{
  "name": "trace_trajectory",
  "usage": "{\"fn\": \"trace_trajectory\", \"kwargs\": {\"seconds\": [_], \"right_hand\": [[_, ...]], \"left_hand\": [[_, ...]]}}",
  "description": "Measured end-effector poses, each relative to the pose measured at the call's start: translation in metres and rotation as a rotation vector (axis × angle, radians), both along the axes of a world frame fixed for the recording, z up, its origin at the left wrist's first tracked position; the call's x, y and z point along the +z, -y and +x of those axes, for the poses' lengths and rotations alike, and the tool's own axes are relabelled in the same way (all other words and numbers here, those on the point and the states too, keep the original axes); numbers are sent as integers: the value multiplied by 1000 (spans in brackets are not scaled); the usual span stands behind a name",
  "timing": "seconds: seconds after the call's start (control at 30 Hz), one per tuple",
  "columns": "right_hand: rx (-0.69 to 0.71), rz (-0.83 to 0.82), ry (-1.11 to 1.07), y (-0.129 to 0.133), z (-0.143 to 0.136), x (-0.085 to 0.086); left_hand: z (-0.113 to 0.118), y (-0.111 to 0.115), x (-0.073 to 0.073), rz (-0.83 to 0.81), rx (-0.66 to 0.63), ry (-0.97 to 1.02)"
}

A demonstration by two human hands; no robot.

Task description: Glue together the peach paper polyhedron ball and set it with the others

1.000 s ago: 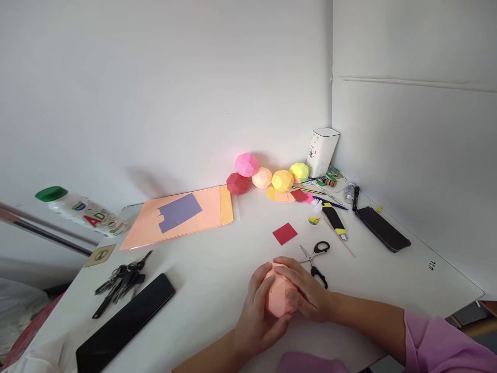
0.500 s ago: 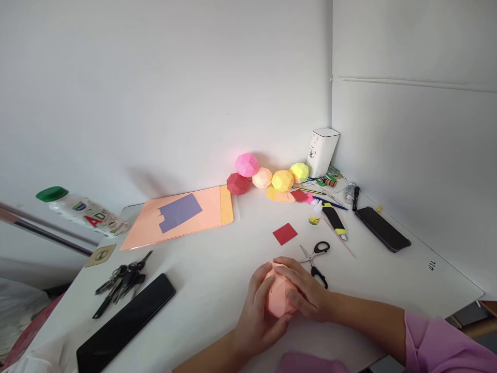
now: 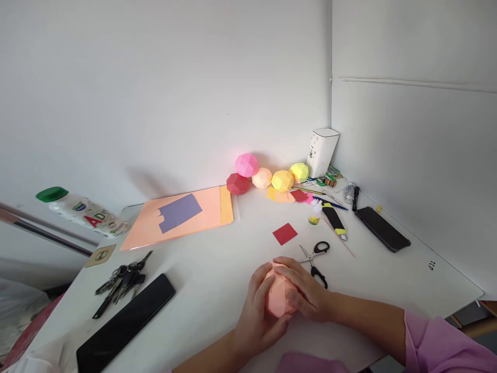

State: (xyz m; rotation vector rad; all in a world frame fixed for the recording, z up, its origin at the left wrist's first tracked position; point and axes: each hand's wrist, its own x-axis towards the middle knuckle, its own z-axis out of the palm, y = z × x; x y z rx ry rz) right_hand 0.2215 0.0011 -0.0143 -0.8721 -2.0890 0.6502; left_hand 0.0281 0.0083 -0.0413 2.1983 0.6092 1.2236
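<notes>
Between my two hands is a faceted peach paper ball (image 3: 278, 296), near the front of the white table. My left hand (image 3: 256, 313) wraps its left side, with the thumb along the bottom. Over its top and right side curls my right hand (image 3: 308, 290), fingers bent against the paper. The underside of the ball is hidden. Just beyond my right hand lie opened scissors (image 3: 319, 274) with black handles. A small red paper piece (image 3: 285, 234) rests farther back.
Faceted paper balls in pink (image 3: 247, 165), red (image 3: 237, 184) and yellow (image 3: 282, 180) sit by the wall. A glue bottle (image 3: 315, 213), a cutter (image 3: 334, 221) and a black phone (image 3: 382, 229) lie right. Keys (image 3: 122, 282), peach sheets (image 3: 147, 223) and a black slab (image 3: 126, 324) lie left.
</notes>
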Motion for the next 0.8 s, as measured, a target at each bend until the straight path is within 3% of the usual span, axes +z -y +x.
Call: {"fn": "trace_trajectory", "kwargs": {"seconds": [0.8], "right_hand": [[9,-21,-17,1,0,-2]], "left_hand": [[0,0,1,6,3,3]]}}
